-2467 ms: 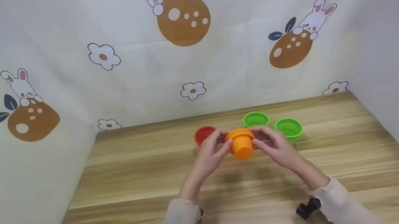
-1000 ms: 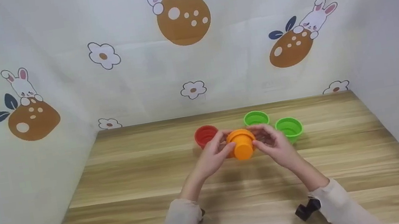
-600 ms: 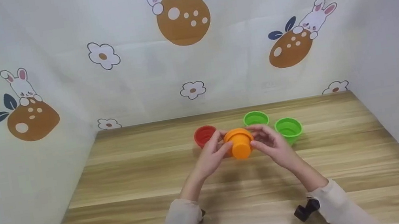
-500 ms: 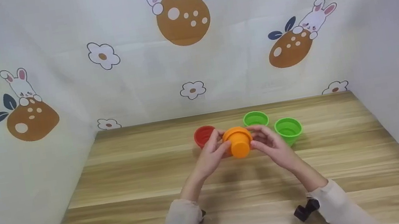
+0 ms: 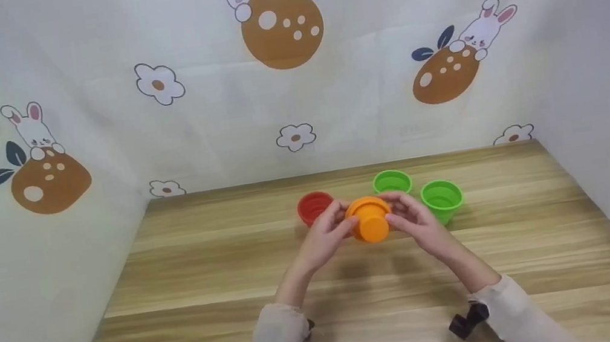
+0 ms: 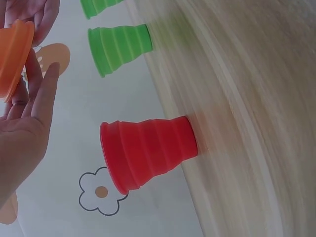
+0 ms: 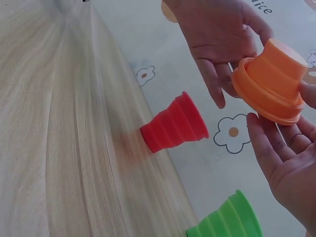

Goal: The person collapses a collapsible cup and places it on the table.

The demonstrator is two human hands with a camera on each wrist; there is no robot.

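Note:
Both hands hold an orange collapsible cup (image 5: 373, 224) above the table, its narrow base tipped toward the head camera. Its wide rim is partly folded around the narrower section, as the right wrist view shows. My left hand (image 5: 322, 241) grips the left side, thumb near the base and fingers at the rim. On the opposite side, my right hand (image 5: 428, 231) grips it the same way, some fingertips hidden behind the cup. A red ribbed cup (image 6: 148, 150) stands upright behind my left hand. Two green ribbed cups, one farther back (image 5: 392, 181) and one nearer (image 5: 442, 198), stand beyond my right hand.
The wood-grain table (image 5: 196, 335) runs back to a pale printed curtain (image 5: 224, 122), which also closes off both sides. A black device (image 5: 468, 319) sits at the right sleeve's cuff.
The orange cup has tilted so its base faces the head camera more, and its narrow section looks shorter. Both hands keep their grip with small shifts. The red and green cups stay put.

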